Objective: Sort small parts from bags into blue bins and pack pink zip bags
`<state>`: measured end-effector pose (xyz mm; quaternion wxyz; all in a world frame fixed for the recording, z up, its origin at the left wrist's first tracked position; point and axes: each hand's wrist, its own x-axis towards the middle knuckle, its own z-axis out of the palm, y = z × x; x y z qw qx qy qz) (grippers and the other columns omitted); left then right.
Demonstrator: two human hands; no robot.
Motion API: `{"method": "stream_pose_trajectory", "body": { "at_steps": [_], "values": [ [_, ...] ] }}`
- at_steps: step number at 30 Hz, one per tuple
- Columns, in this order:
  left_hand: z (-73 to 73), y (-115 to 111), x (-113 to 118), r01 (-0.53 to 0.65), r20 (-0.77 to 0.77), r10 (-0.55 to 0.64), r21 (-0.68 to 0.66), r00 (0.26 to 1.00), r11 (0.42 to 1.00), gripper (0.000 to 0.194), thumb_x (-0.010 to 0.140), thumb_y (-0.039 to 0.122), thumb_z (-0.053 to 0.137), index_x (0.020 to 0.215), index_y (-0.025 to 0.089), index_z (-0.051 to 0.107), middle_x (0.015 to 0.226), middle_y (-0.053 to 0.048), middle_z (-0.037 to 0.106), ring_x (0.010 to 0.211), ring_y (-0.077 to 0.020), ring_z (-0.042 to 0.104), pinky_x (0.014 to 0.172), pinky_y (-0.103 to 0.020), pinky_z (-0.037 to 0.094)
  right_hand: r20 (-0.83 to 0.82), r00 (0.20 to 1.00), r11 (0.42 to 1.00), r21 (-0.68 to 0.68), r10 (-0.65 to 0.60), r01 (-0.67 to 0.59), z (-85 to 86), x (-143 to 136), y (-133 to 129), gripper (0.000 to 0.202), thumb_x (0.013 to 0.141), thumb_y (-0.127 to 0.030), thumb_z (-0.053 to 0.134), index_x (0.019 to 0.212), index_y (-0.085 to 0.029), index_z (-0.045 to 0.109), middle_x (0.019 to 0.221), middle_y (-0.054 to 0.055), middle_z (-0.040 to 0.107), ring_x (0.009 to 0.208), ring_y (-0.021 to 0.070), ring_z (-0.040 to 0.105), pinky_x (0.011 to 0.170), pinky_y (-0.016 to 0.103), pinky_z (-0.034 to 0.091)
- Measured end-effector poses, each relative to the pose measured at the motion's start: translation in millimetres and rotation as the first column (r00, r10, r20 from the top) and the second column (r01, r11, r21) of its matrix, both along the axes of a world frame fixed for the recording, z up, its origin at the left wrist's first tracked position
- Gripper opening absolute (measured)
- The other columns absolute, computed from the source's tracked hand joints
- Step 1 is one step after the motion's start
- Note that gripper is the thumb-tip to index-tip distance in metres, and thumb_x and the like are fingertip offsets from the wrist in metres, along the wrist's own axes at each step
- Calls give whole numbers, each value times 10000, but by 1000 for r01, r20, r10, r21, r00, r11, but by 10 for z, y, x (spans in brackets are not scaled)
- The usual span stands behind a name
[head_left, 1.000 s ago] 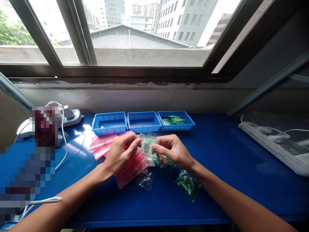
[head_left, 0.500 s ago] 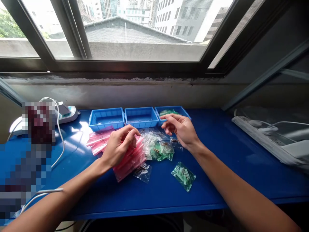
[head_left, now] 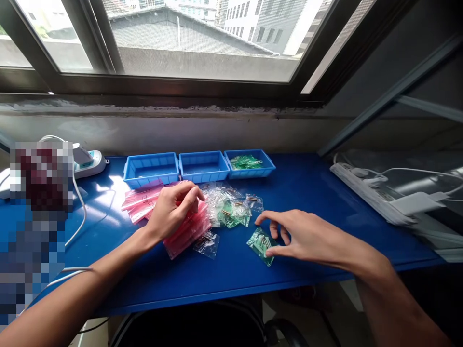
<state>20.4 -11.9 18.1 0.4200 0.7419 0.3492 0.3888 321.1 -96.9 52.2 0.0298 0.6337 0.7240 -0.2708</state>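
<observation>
My left hand (head_left: 174, 211) hovers over a stack of pink plastic bags (head_left: 188, 233), fingers curled in and thumb near the index finger; whatever may be inside the curl is hidden. My right hand (head_left: 300, 236) is open, thumb and fingers spread around the right side of a small green plastic bag (head_left: 259, 243) with several pale and metallic pieces in it. The thumb overlaps the bag's edge; contact is unclear. Between the hands lies a pile of clear bags (head_left: 217, 197) and a green bag with brass-coloured pins (head_left: 233, 214). A clear bag (head_left: 208, 245) with dark pins lies below the pink stack.
Three blue trays stand in a row along the wall: a left tray (head_left: 152, 182), a middle tray (head_left: 204, 177) and a right tray (head_left: 267, 171) holding green bags. Power strips lie at the left (head_left: 92, 166) and right (head_left: 372, 195). A white cable (head_left: 81, 202) trails over the blue table.
My right hand has come from near the right tray down toward the near green bag, opening its fingers. My left hand stays over the pink bags. The view has shifted slightly.
</observation>
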Motion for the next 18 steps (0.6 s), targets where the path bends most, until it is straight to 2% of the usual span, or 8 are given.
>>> {"method": "stream_pose_trajectory", "body": {
  "at_steps": [2,5,10,14,16,18],
  "values": [
    [6,-5,6,-4,-9,4,2,1000,1000,362,1052,360,493,817,156,678,600,17,596,552,-121,542,574,-240,410,-35,999,999,49,-12,13,-116,0,-78,469,743,-476,852,1157,-301,720,862,10,731,701,222,684,545,275,414],
    [15,-13,15,-11,-25,12,19,1000,1000,357,1048,355,495,812,157,675,597,18,596,552,-121,540,582,-243,415,-125,992,996,85,-8,19,-226,7,-110,376,719,-471,884,988,-277,706,890,17,730,669,203,646,551,283,430],
    [14,-12,16,-9,-61,13,62,998,998,363,1046,344,486,823,152,697,617,4,626,583,-133,556,607,-256,423,-349,937,999,20,-26,35,-235,30,-44,279,773,-401,858,875,-238,655,691,-21,653,569,157,545,508,259,392],
    [24,-8,6,33,-66,-28,70,997,997,368,1048,350,476,841,152,707,638,0,648,595,-134,570,609,-253,420,-548,835,996,41,-49,85,-183,-139,65,290,803,-418,851,863,-217,651,705,-19,630,559,128,499,500,243,385],
    [40,-11,6,73,-77,-68,59,995,996,350,1036,360,484,879,151,716,672,-6,672,605,-137,581,601,-248,422,-652,754,986,60,-77,152,-156,-313,158,329,785,-422,870,877,-215,632,753,-11,648,582,128,534,521,242,426],
    [55,-17,12,106,-99,-101,50,990,993,317,1013,376,520,927,150,724,724,-16,699,617,-141,589,593,-245,426,-736,674,979,78,-71,188,-135,-514,285,368,762,-428,891,883,-214,617,716,-19,643,591,134,571,539,240,460]
  ]
}}
